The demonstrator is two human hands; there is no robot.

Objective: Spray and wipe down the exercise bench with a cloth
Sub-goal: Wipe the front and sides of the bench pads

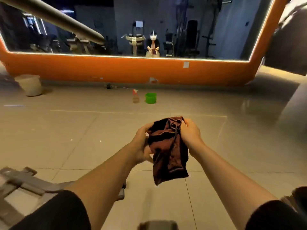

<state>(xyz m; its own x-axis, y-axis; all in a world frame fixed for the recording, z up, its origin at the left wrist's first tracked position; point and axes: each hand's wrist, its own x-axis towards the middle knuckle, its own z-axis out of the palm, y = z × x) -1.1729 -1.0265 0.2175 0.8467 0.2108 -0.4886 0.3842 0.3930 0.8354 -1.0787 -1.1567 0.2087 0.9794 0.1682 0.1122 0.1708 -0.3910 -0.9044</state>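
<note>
Head view, one entry: cloth handling ahead of the wipe.

Item: dark reddish-brown cloth, crumpled, held in the air between both hands over the tiled floor.

Grip, left hand: fingers curled round the cloth's left edge, thumb side toward the body; closed on fabric. Grip, right hand: fingers bunched over the upper right corner, pinching it; also closed on fabric. Lower half of the cloth hangs loose below both grips.

Step, as judged: folding or gathering the cloth into a pad. Done well, the hanging tail gets tucked up into the palm so a flat, clean face points outward and nothing trails.

Spray bottle: upright on the floor, well beyond the hands, just beside a green bucket. Untouched; one hand must let go to fetch it.

Bench: only a grey metal frame shows, below and left of the left forearm.
</note>
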